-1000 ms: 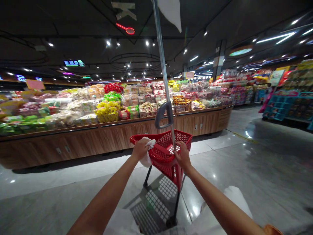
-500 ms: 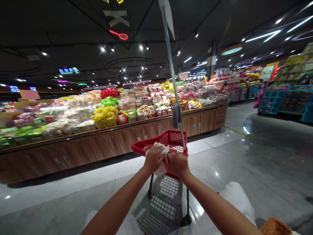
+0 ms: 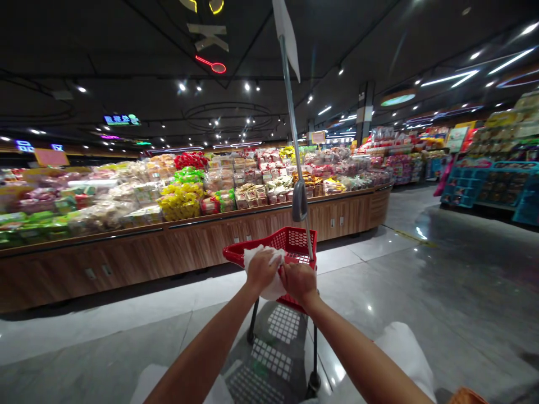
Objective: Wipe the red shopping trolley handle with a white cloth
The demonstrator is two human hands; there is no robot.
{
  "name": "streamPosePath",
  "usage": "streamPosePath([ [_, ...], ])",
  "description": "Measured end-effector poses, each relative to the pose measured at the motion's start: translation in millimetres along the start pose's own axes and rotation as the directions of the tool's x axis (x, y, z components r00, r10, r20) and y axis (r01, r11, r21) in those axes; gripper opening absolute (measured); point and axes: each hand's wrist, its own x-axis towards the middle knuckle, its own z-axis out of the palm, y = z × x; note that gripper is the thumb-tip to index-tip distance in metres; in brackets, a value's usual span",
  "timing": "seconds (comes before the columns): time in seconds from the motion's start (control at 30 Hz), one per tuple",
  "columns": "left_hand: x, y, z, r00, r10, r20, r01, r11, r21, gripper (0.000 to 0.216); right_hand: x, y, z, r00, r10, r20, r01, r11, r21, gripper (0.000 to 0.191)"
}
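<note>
In front of me stands a small red plastic shopping cart point(image 3: 302, 240) with mesh sides and dark metal legs. My left hand point(image 3: 261, 271) is closed over a crumpled white cloth point(image 3: 274, 289), pressed against the cart's near rim. The cloth hangs down over the basket's near side. Right beside it, my right hand point(image 3: 300, 281) has its fingers wrapped round the same rim. A grey metal pole point(image 3: 290, 106) with a dark grey loop-shaped fitting point(image 3: 300, 201) rises from the cart's right side, a white flag point(image 3: 288, 33) at its top.
Beyond the cart runs a long wood-panelled display counter point(image 3: 138, 252) piled with packaged foods. Blue shelving point(image 3: 467, 182) with goods stands at the right. An orange-brown basket-like object point(image 3: 466, 396) shows at the lower right edge. Smooth grey tiles point(image 3: 391, 280) cover the floor.
The cart and both hands have shifted slightly left and down in view. More of the white cloth shows beside my left hand. Both hands keep their hold.
</note>
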Motion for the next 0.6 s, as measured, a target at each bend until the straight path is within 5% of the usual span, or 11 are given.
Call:
streamPosePath([
  [0.1, 2, -4, 0, 0.997, 0.029, 0.075, -0.027, 0.999, -0.025, 0.031, 0, 11, 5, 0.999, -0.049, -0.017, 0.049, 0.999, 0.008, 0.029],
  [0.27, 17, -56, -31, 0.947, -0.302, 0.108, 0.284, 0.946, 0.154, 0.042, 0, 25, 11, 0.994, -0.093, -0.058, 0.093, 0.996, -0.001, 0.027],
  [0.37, 11, -72, -35, 0.923, -0.382, 0.056, 0.363, 0.908, 0.209, 0.047, 1, 28, 13, 0.992, -0.091, -0.088, 0.091, 0.996, -0.002, 0.026],
  [0.6, -11, -13, -2, 0.995, -0.052, -0.079, 0.061, 0.992, 0.108, 0.031, 6, 31, 15, 0.977, -0.112, -0.181, 0.117, 0.993, 0.014, 0.030],
])
